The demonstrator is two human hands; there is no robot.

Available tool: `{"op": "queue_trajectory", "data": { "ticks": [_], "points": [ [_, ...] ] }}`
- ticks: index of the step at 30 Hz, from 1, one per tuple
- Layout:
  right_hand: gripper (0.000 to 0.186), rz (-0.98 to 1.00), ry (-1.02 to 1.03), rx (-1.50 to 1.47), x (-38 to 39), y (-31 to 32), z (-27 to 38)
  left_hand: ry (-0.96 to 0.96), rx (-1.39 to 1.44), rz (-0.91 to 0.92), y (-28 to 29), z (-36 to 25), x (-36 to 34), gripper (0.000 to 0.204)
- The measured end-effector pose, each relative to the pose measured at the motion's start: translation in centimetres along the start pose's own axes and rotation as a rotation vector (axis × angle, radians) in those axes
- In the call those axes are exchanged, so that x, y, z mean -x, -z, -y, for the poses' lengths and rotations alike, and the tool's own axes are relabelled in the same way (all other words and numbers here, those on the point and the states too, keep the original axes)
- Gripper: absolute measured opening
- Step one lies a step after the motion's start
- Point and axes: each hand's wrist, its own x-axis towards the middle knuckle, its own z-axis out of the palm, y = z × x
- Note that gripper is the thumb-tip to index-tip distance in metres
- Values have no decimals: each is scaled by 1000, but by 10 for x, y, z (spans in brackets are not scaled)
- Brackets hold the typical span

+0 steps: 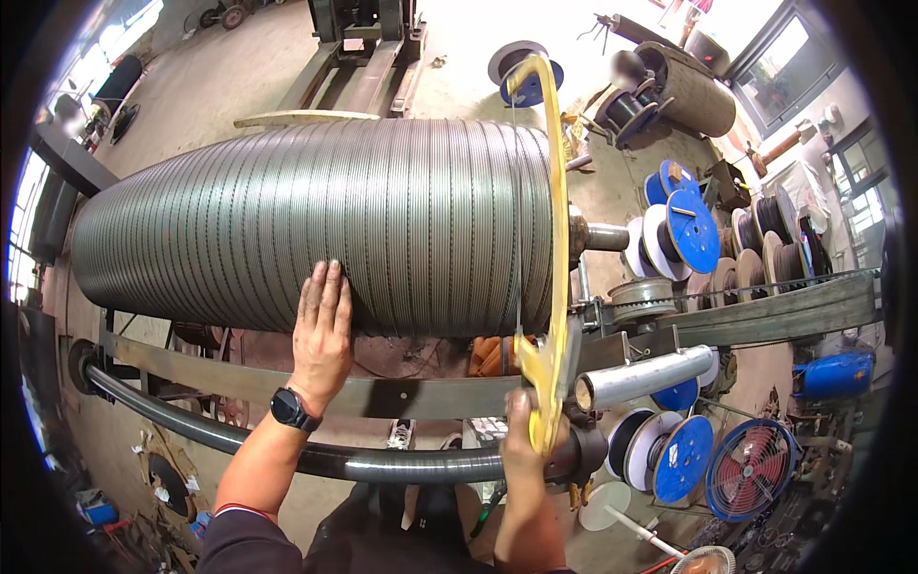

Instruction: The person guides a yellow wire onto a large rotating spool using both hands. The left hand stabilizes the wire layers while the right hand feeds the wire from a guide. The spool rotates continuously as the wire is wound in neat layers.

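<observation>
A large horizontal drum point(316, 220) wound with rows of toothed grey wire fills the middle of the view. My left hand point(321, 330) lies flat with fingers together on the drum's near side; a black watch point(291, 409) sits on that wrist. My right hand point(521, 450) grips the lower end of a long curved yellow guide point(555, 239) that arches over the drum's right end. The yellow guide's base sits on a dark round rail point(382, 464) beside a silver tube point(645, 376).
A flat steel bar point(765, 320) runs right from the drum's shaft. Blue and white wire spools point(684, 230) stand on the floor to the right, more spools point(669, 454) lower down, with a red-bladed fan point(751, 469) beside them. A large cardboard roll point(688, 86) lies at the back.
</observation>
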Motion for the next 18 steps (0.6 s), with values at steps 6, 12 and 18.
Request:
{"op": "queue_trajectory", "data": {
  "ticks": [6, 12, 18],
  "points": [
    [11, 16, 161, 154, -19, -4, 26, -2, 15, 6, -2, 1, 0, 67],
    [13, 37, -45, 72, 3, 6, 8, 13, -9, 21, 3, -2, -1, 63],
    [14, 14, 125, 180, -19, -8, 29, -1, 10, 9, 0, -1, -4, 61]
  ]
}}
